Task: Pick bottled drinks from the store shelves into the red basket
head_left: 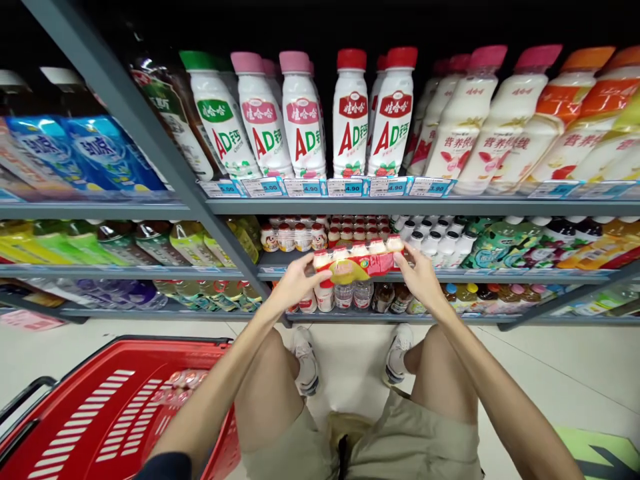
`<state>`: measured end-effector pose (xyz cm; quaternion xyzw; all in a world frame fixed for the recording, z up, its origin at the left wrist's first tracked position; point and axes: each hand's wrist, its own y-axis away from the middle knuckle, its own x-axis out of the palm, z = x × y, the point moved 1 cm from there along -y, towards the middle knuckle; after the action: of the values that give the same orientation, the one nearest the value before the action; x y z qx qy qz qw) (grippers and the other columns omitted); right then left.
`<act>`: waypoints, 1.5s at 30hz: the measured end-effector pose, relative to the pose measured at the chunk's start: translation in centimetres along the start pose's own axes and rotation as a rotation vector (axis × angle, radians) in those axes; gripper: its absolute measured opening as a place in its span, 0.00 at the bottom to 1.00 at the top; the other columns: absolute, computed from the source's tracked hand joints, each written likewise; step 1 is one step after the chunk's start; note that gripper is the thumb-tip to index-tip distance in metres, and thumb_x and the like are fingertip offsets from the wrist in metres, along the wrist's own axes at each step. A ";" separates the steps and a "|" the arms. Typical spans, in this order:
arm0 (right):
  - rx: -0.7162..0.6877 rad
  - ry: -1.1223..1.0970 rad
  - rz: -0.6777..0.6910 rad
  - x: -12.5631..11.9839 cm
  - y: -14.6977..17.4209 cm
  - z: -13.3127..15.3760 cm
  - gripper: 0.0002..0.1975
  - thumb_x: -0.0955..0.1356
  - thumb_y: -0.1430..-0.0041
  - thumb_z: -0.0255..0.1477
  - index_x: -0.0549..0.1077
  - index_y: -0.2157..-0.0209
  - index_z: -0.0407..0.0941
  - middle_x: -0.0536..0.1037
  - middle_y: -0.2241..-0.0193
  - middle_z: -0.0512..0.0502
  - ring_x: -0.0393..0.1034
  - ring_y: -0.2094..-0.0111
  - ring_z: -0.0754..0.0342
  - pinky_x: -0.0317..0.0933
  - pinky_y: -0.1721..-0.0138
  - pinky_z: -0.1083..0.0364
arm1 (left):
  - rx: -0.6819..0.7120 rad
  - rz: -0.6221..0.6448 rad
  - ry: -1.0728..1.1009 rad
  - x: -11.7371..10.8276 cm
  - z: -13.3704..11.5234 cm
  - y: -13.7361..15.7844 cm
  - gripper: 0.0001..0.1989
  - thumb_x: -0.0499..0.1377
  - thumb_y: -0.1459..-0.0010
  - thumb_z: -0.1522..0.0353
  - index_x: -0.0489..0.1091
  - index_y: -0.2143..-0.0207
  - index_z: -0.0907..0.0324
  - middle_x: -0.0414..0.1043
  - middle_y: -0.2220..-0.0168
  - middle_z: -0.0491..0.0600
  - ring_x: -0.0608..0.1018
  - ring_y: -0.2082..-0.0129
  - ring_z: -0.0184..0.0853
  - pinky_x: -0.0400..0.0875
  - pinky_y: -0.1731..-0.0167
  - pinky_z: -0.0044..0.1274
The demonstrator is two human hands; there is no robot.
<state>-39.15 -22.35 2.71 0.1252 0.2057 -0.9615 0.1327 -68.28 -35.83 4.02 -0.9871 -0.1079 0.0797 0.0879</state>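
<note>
"Shop shelves (350,205) full of drinks. Any writing?"

"'AD钙' on white bottles (303,127), '4.90' on price tags (311,189)."

"And the pack (360,265)?"

"Small bottles (340,254) in a row, wrapped in red and yellow, raised before the lower shelves. Left hand (303,277) and right hand (419,270), each partly closed, hold its two ends; its far side is hidden, its print unreadable. The red basket (150,350) is cut off at left."
</note>
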 end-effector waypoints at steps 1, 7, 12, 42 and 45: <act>-0.041 0.066 -0.004 0.0 -1.2 -0.2 0.32 0.70 0.32 0.48 0.73 0.35 0.42 0.81 0.43 0.36 0.76 0.43 0.38 0.67 0.37 0.38 | 0.038 0.002 -0.092 -0.4 0.0 -1.9 0.22 0.74 0.45 0.59 0.78 0.52 0.62 0.82 0.49 0.57 0.82 0.48 0.49 0.77 0.44 0.34; -0.143 0.436 -0.026 2.6 -3.5 -2.9 0.23 0.62 0.28 0.34 0.71 0.38 0.37 0.80 0.46 0.27 0.76 0.46 0.35 0.68 0.41 0.38 | 0.057 -0.042 -0.546 -0.6 3.0 -7.8 0.14 0.66 0.37 0.66 0.77 0.51 0.63 0.83 0.52 0.58 0.83 0.51 0.48 0.74 0.44 0.36; -0.014 0.600 -0.051 4.9 -2.8 -5.6 0.20 0.58 0.29 0.28 0.75 0.49 0.32 0.80 0.58 0.22 0.76 0.55 0.34 0.69 0.47 0.38 | 0.043 -0.130 -0.614 0.8 6.6 -8.0 0.17 0.68 0.39 0.69 0.76 0.48 0.64 0.81 0.45 0.63 0.81 0.44 0.52 0.72 0.39 0.38; -0.195 0.760 -0.018 6.8 -0.1 -4.2 0.24 0.58 0.24 0.29 0.73 0.37 0.34 0.61 0.31 0.24 0.57 0.28 0.34 0.63 0.32 0.39 | -0.149 -0.210 -0.531 1.8 10.7 -10.4 0.18 0.72 0.42 0.66 0.73 0.53 0.61 0.83 0.52 0.57 0.83 0.60 0.41 0.75 0.59 0.28; -0.182 0.730 -0.026 6.9 0.0 -4.5 0.24 0.58 0.23 0.30 0.73 0.36 0.35 0.58 0.29 0.25 0.54 0.27 0.34 0.63 0.32 0.38 | -0.167 -0.224 -0.519 1.9 10.8 -10.5 0.18 0.72 0.43 0.64 0.73 0.54 0.60 0.83 0.55 0.54 0.84 0.59 0.42 0.75 0.59 0.28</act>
<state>-44.72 -21.85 -3.27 0.4447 0.3256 -0.8330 0.0490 -70.39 -23.63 -4.79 -0.9195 -0.2413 0.3100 -0.0159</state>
